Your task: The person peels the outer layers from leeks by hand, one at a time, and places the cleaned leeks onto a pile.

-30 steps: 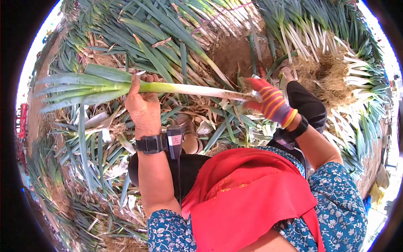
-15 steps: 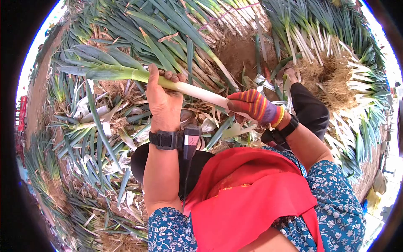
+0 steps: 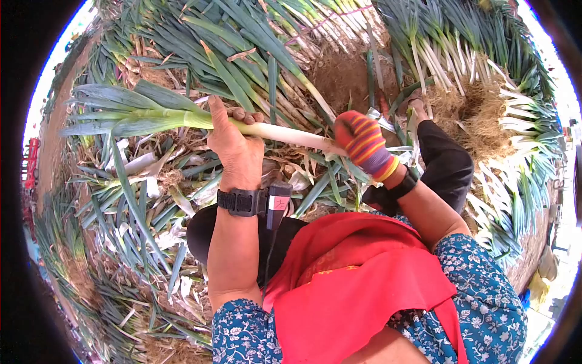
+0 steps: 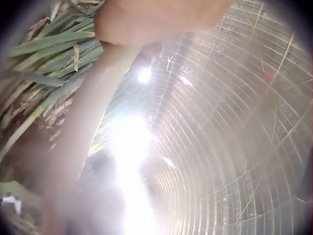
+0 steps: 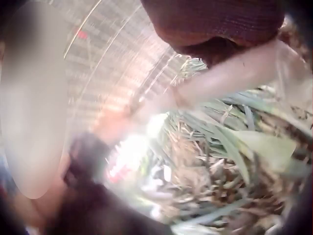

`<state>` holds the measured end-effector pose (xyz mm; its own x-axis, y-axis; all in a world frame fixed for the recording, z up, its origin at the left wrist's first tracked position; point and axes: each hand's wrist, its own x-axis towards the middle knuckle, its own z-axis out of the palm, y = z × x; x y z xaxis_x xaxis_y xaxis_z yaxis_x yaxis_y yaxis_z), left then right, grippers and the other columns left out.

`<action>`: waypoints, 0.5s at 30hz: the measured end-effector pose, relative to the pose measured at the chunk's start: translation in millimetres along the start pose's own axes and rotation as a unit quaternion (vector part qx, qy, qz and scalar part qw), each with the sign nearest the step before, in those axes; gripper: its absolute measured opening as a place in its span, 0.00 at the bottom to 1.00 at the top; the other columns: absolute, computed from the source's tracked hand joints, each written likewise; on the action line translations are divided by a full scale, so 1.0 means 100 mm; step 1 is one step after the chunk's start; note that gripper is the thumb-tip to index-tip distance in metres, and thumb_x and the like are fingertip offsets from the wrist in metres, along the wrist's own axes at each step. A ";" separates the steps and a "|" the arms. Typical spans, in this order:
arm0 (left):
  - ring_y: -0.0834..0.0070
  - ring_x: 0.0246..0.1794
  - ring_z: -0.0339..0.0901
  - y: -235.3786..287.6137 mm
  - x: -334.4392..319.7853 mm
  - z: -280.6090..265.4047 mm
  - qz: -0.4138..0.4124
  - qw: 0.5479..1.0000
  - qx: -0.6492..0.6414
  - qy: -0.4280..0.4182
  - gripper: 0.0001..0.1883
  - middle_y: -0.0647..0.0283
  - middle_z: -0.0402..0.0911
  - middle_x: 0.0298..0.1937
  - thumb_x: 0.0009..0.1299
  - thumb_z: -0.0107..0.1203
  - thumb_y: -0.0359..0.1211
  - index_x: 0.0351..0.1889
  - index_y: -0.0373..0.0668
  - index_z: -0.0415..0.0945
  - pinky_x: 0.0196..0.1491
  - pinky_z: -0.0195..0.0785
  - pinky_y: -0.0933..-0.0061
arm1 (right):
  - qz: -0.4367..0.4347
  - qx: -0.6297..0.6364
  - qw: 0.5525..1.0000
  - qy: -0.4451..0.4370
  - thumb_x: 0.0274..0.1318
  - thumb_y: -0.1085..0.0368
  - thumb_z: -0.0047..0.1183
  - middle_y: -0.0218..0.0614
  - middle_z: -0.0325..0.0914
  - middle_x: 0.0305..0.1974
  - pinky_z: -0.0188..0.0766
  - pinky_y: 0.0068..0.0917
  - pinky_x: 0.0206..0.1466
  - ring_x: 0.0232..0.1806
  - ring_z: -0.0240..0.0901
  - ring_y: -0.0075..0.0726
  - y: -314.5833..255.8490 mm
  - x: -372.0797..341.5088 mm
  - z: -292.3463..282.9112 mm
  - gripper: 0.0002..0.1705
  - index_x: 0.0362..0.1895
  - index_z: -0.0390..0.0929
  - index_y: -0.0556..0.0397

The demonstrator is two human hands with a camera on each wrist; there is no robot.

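A long leek (image 3: 288, 133) lies nearly level across the front of the body, its green leaves (image 3: 136, 112) fanned out to the left. My bare left hand (image 3: 235, 136) grips it where the green turns white, thumb over the top. At the white root end, my right hand (image 3: 364, 145), in a striped knit glove, curls its fingers round the stalk. The right wrist view has the dark glove (image 5: 220, 22) right against the pale stalk (image 5: 230, 76); the root tip is hidden. In the left wrist view the stalk (image 4: 90, 112) runs blurred down from the hand.
Leek piles (image 3: 224, 60) lie ahead, and rows with white stalks and roots (image 3: 445, 60) at the right. Stripped leaves and peelings (image 3: 151, 182) cover the ground at the left. A red apron (image 3: 364, 273) and bent knees (image 3: 445, 151) are close below the hands.
The left hand has moved right with the leek. The right hand, blurred at the root end at first, came onto the stalk and now curls tighter there; the leek has tilted, then levelled somewhat.
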<state>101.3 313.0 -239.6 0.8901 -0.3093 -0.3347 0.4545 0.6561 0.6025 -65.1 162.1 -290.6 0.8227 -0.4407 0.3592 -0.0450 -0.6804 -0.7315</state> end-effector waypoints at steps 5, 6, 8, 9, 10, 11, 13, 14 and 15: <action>0.78 0.19 0.59 0.07 0.00 0.05 0.019 1.000 0.009 -0.002 0.16 0.70 0.60 0.18 0.66 0.56 0.46 0.33 0.46 0.63 0.29 0.61 0.68 | 0.241 0.530 0.810 0.068 0.58 0.61 0.50 0.36 0.79 0.30 0.71 0.29 0.36 0.31 0.75 0.30 -0.03 0.15 -0.22 0.13 0.33 0.75 0.61; 0.78 0.18 0.58 0.06 0.01 0.05 0.023 1.000 0.014 -0.004 0.16 0.70 0.60 0.18 0.65 0.56 0.46 0.34 0.46 0.64 0.28 0.61 0.68 | 0.171 0.462 0.870 0.027 0.56 0.60 0.52 0.38 0.79 0.30 0.72 0.29 0.37 0.32 0.76 0.30 -0.03 0.15 -0.22 0.14 0.35 0.75 0.60; 0.78 0.18 0.58 0.05 0.02 0.06 0.026 0.999 0.019 -0.004 0.16 0.70 0.60 0.18 0.65 0.56 0.46 0.34 0.47 0.64 0.28 0.61 0.68 | 0.055 0.154 0.985 -0.051 0.51 0.56 0.58 0.42 0.78 0.35 0.71 0.31 0.41 0.37 0.76 0.37 -0.16 0.15 -0.21 0.18 0.39 0.76 0.57; 0.78 0.16 0.59 0.04 0.03 0.07 0.031 0.999 0.016 -0.002 0.18 0.70 0.61 0.17 0.64 0.57 0.47 0.28 0.47 0.63 0.26 0.60 0.68 | -0.072 0.004 0.997 -0.039 0.45 0.58 0.61 0.41 0.77 0.35 0.70 0.35 0.42 0.38 0.75 0.44 -0.30 0.16 -0.14 0.17 0.39 0.77 0.53; 0.77 0.14 0.59 0.03 0.03 0.07 0.037 0.999 0.013 -0.001 0.20 0.70 0.62 0.15 0.64 0.57 0.48 0.22 0.48 0.61 0.25 0.59 0.67 | -0.096 -0.044 0.991 -0.086 0.43 0.61 0.62 0.41 0.75 0.37 0.69 0.35 0.42 0.40 0.73 0.44 -0.42 0.15 -0.12 0.18 0.40 0.76 0.53; 0.77 0.14 0.59 0.03 0.04 0.07 0.037 0.999 0.013 0.001 0.20 0.70 0.62 0.15 0.64 0.57 0.48 0.22 0.48 0.61 0.25 0.59 0.67 | -0.120 -0.093 0.980 -0.132 0.41 0.65 0.63 0.41 0.73 0.38 0.68 0.35 0.42 0.42 0.71 0.45 -0.48 0.14 -0.10 0.20 0.42 0.76 0.53; 0.77 0.13 0.59 0.04 0.03 0.04 0.038 0.999 0.014 -0.007 0.20 0.70 0.62 0.16 0.63 0.58 0.48 0.21 0.48 0.61 0.24 0.59 0.68 | -0.171 -0.152 0.969 -0.098 0.40 0.64 0.61 0.38 0.71 0.31 0.67 0.38 0.35 0.35 0.70 0.47 -0.49 0.14 -0.06 0.15 0.35 0.76 0.53; 0.77 0.13 0.59 0.03 0.03 0.05 0.039 0.999 0.011 0.012 0.21 0.70 0.62 0.15 0.62 0.59 0.48 0.21 0.48 0.61 0.24 0.58 0.68 | -0.186 -0.186 0.957 -0.123 0.40 0.64 0.61 0.37 0.70 0.29 0.66 0.38 0.32 0.32 0.70 0.46 -0.47 0.15 -0.07 0.13 0.32 0.74 0.52; 0.77 0.13 0.59 0.05 0.03 0.04 0.039 0.999 0.013 0.011 0.21 0.70 0.62 0.15 0.62 0.59 0.48 0.21 0.48 0.61 0.24 0.58 0.68 | -0.201 -0.220 0.943 -0.146 0.40 0.64 0.60 0.36 0.69 0.26 0.65 0.38 0.30 0.29 0.69 0.46 -0.44 0.17 -0.10 0.11 0.29 0.73 0.51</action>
<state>106.4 313.0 -234.5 0.9223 -0.2414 -0.3018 0.3841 0.6595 0.6461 -54.9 178.5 -247.0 0.9418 0.0407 0.3337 0.1250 -0.9639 -0.2352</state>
